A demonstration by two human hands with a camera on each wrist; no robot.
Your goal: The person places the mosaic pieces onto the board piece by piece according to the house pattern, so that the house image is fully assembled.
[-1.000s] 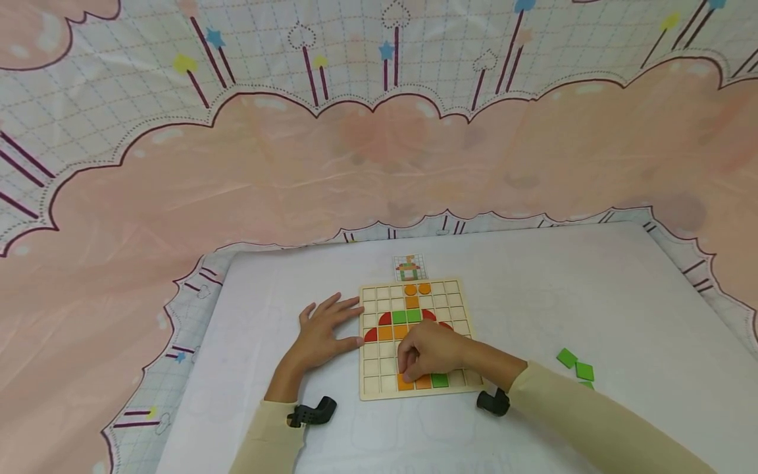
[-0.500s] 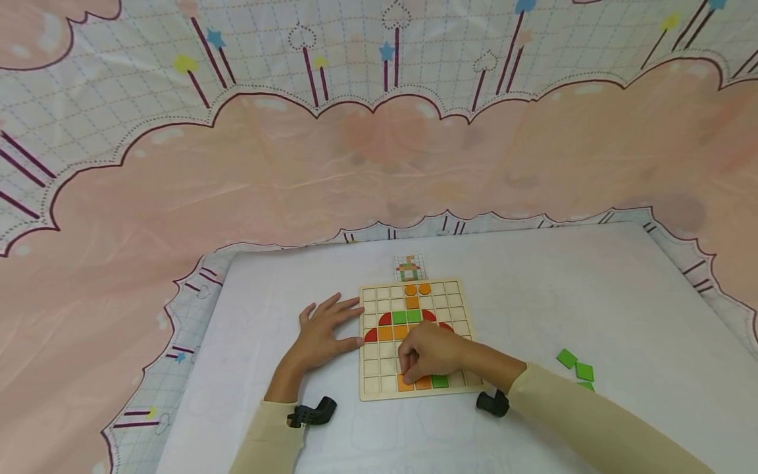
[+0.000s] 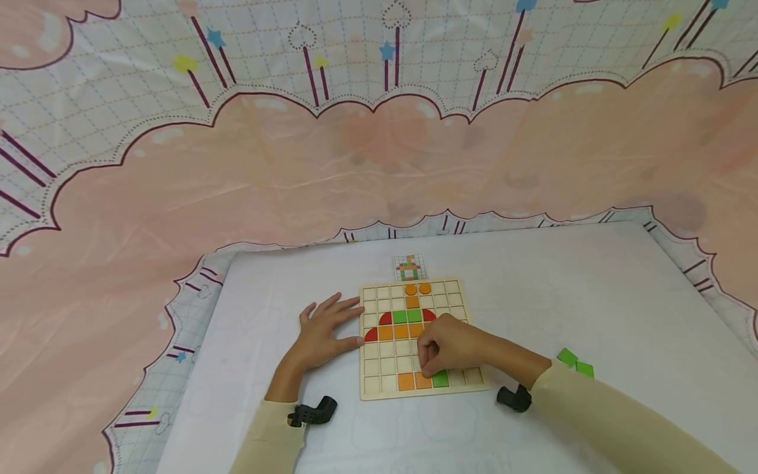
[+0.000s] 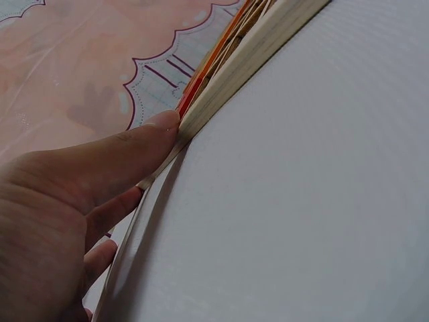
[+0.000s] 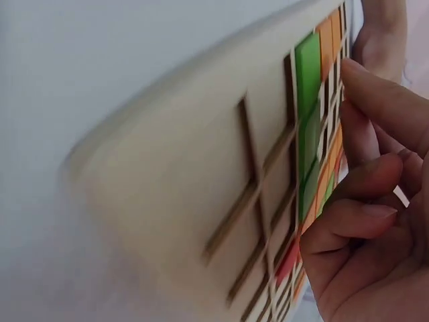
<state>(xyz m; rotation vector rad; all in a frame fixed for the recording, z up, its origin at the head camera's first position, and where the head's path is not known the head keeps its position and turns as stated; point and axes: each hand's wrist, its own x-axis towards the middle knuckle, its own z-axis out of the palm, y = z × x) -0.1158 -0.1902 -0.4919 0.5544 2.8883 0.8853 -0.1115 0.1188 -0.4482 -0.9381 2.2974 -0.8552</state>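
A wooden grid board [image 3: 372, 367] lies on the white table, with orange, green and red pieces set in its cells. My left hand [image 3: 322, 334] is spread, its fingers and thumb touching the board's left edge. My right hand [image 3: 453, 343] is over the lower middle of the board, fingers curled, thumb tip by an orange tile [image 3: 423, 380] in the bottom row. No piece shows between its fingertips. Left of that tile is another orange tile [image 3: 405, 382]; a green tile [image 3: 440, 378] is to its right. Green tiles [image 5: 308, 70] run in a line in the right wrist view.
A small pattern card [image 3: 409, 267] lies just beyond the board. Loose green tiles [image 3: 584, 369] lie on the table [image 3: 628, 296] at the right, partly beside the right sleeve. A patterned cloth [image 3: 379, 164] hangs behind the table.
My right hand has moved right and slightly up, off the leftmost bottom orange tile, which now shows fully. Its sleeve now covers one loose green tile. My left hand has stayed put.
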